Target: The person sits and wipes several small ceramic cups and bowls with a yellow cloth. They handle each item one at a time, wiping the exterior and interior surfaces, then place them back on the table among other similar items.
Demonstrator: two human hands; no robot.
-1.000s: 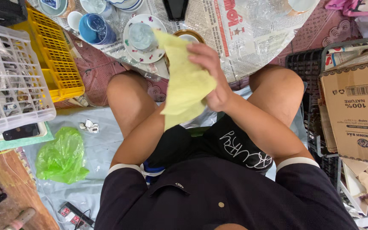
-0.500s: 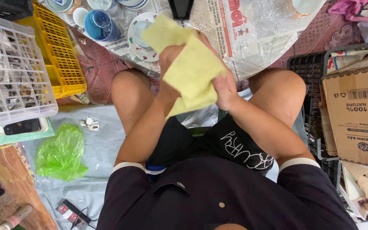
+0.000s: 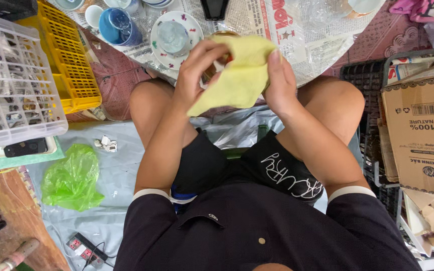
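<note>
White plastic makes up the basket [image 3: 11, 85] far to the left, with a yellow crate [image 3: 71, 60] just beside it. A black phone [image 3: 25, 147] lies under the white basket's edge. Lower down, a green plastic bag [image 3: 71, 178] sits crumpled on the grey sheet [image 3: 116, 160] on the floor, and a power strip [image 3: 84, 247] lies near the bottom. Up top, a blue cup [image 3: 119, 27] stands on newspaper [image 3: 277, 30] next to a flowered saucer [image 3: 159, 37] that has a clear glass [image 3: 173, 36] on it. In the middle, above the knees, the left hand [image 3: 197, 70] and the right hand [image 3: 280, 83] both grip a yellow cloth [image 3: 239, 78]. The cloth is wrapped around something brownish between the hands, but it is too hidden to tell what. Far right sits a brown cardboard box [image 3: 420, 135].
</note>
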